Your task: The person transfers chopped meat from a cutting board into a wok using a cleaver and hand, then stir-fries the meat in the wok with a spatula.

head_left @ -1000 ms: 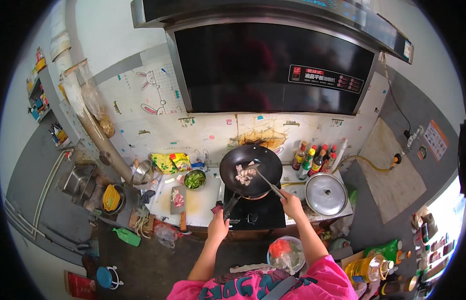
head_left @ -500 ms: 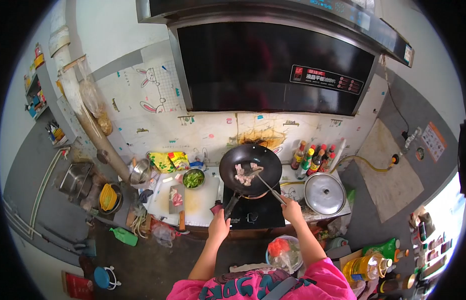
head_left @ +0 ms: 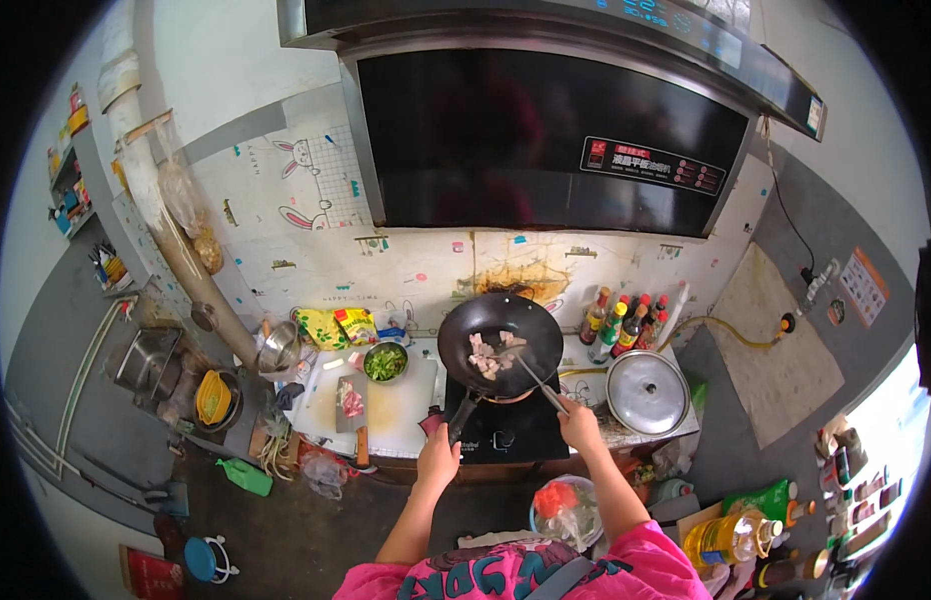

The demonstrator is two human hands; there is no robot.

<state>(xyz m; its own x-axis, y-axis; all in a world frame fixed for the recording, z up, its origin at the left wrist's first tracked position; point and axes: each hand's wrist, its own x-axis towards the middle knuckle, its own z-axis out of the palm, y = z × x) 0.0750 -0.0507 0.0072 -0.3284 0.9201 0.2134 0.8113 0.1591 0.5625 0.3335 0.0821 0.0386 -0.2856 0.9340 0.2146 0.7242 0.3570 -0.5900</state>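
Note:
A black wok (head_left: pixel 534 322) sits on the stove (head_left: pixel 536 432), with pale pieces of meat (head_left: pixel 486 352) gathered in its middle. My left hand (head_left: pixel 439 462) is closed around the wok's handle, with a dark reddish cloth (head_left: pixel 433 420) beside the fingers. In my right hand (head_left: pixel 581 424) is the handle of a metal spatula (head_left: pixel 539 381), whose blade reaches in among the meat. Left of the wok, a bowl of chopped greens (head_left: pixel 386 361) stands by the cutting board (head_left: pixel 410 412). A cleaver (head_left: pixel 363 440) lies on the board with pinkish raw meat (head_left: pixel 352 401) on its blade.
Right of the stove are a silver pot lid (head_left: pixel 649 391) and several sauce bottles (head_left: pixel 626 325). The range hood (head_left: pixel 546 140) hangs over the wok. A bin with plastic bags (head_left: pixel 566 510) stands below the counter, and an oil jug (head_left: pixel 731 538) is at lower right.
The spatula has shifted slightly within the wok, and the meat pieces sit a little differently, bunched nearer the middle. My right hand has moved slightly; my left keeps its hold.

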